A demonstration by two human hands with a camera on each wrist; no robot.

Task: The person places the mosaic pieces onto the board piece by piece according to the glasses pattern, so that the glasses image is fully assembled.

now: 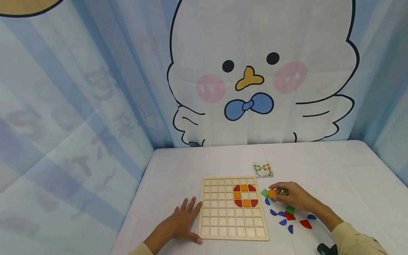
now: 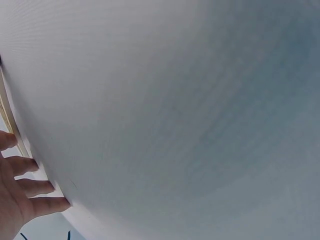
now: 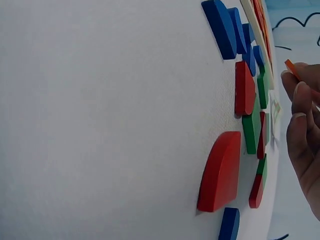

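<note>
A pale wooden grid board [image 1: 220, 226] lies on the table. Red quarter-circle pieces [image 1: 237, 203] and orange squares [image 1: 246, 203] form a ring in its upper right; the cell at the ring's right side is bare. My left hand [image 1: 183, 221] is spread flat, with fingertips at the board's left edge; the left wrist view catches those fingers [image 2: 37, 187]. Between thumb and fingers, my right hand [image 1: 294, 196] pinches an orange square [image 1: 271, 193] just right of the board. In the right wrist view the same orange piece [image 3: 292, 69] appears edge-on, off the table.
Loose blue half-circles [image 1: 273, 212], green squares [image 1: 290, 209] and red quarter-circles [image 1: 306, 224] lie right of the board, under and around my right arm. A small pattern card [image 1: 263, 170] sits beyond the board's top right corner. A dark object [image 1: 326, 249] shows beside the right sleeve.
</note>
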